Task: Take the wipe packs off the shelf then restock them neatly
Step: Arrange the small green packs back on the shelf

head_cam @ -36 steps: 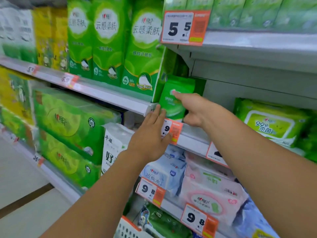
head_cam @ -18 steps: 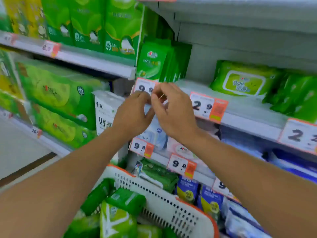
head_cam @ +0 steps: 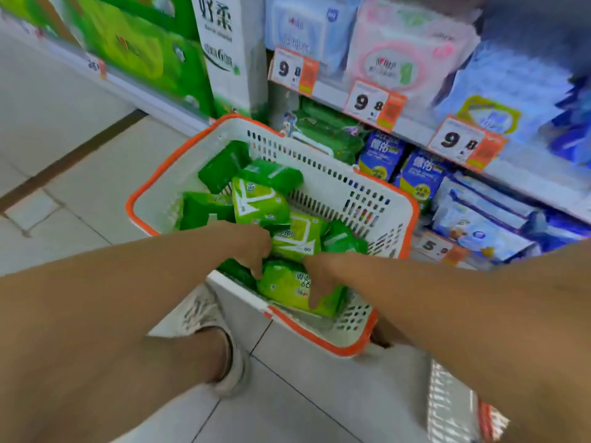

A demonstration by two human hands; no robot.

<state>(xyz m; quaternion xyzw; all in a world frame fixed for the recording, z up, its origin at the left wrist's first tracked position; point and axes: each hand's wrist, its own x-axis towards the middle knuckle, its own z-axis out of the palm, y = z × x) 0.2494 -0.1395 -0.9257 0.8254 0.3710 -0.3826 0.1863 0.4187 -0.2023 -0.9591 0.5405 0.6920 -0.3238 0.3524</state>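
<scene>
— What is being seen from the head camera?

— A white basket [head_cam: 323, 183] with an orange rim is being kept on the tiled floor [head_cam: 64, 129], just beside the low shelves [head_cam: 415, 131]. Green wipe packs [head_cam: 259, 203] are being held in it, all piled up and tilted this way and that.

— What is being done by the hands?

— Both are being reached down into the basket. The left hand [head_cam: 252, 247] is being rested on the pile, with its fingers curled down among the packs. The picture is blurry there, so it cannot be told if a pack is being gripped. The right hand [head_cam: 319, 276] is being pressed on a light green pack [head_cam: 287, 287] near the front wall of the basket. Its fingers are being wrapped round that pack, it seems.

— What else is being shown?

— Orange and white price tags [head_cam: 372, 105] are being shown along the shelf edges. Blue packs [head_cam: 380, 158] are being kept behind the basket. A shoe [head_cam: 204, 318] is being stood on the floor below the left arm.
</scene>
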